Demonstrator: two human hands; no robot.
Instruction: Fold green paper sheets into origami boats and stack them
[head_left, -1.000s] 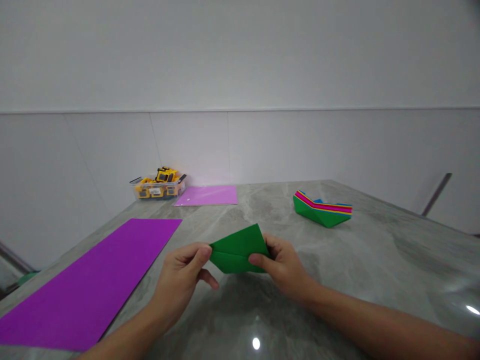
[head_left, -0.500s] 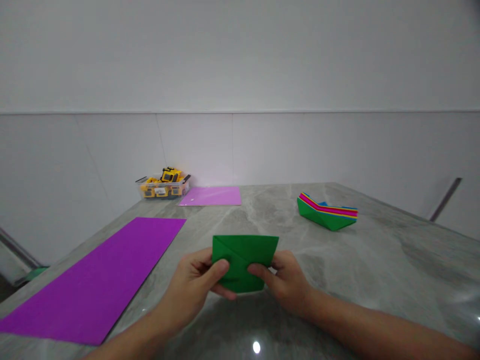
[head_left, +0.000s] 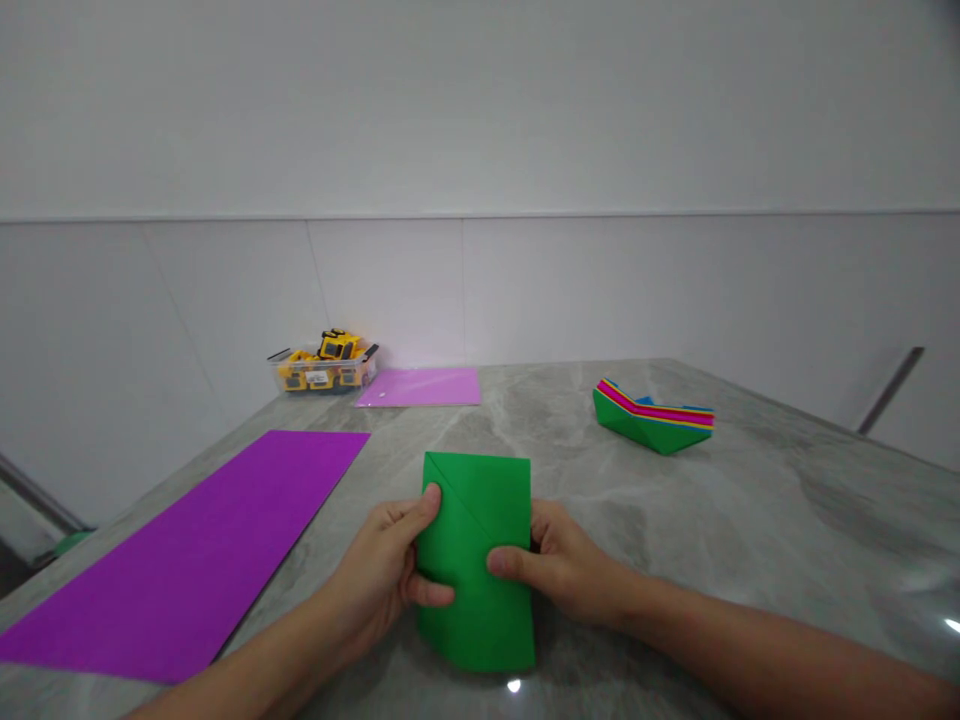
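Observation:
A folded piece of green paper (head_left: 476,600) is held up in front of me, just over the grey table. It looks like an upright rectangle with a slanting crease line across its upper part. My left hand (head_left: 390,570) grips its left edge, thumb on the front near the top and a finger lower down. On the right edge, my right hand (head_left: 559,565) pinches the paper with its thumb across the front; the fingers behind are mostly hidden. To the right, farther back, stands a folded paper boat (head_left: 652,425), green below with pink, yellow and blue bands along its rim.
Purple sheets (head_left: 202,550) lie along the left of the marbled grey table (head_left: 750,560). Near the wall (head_left: 570,290) are a lighter purple sheet (head_left: 424,387) and a clear plastic box (head_left: 322,378) of yellow toy vehicles (head_left: 339,345).
The green paper shows as a taller rectangle now, its lower part reaching down between my hands. Before, it looked short and wide. My left thumb has moved up along its edge.

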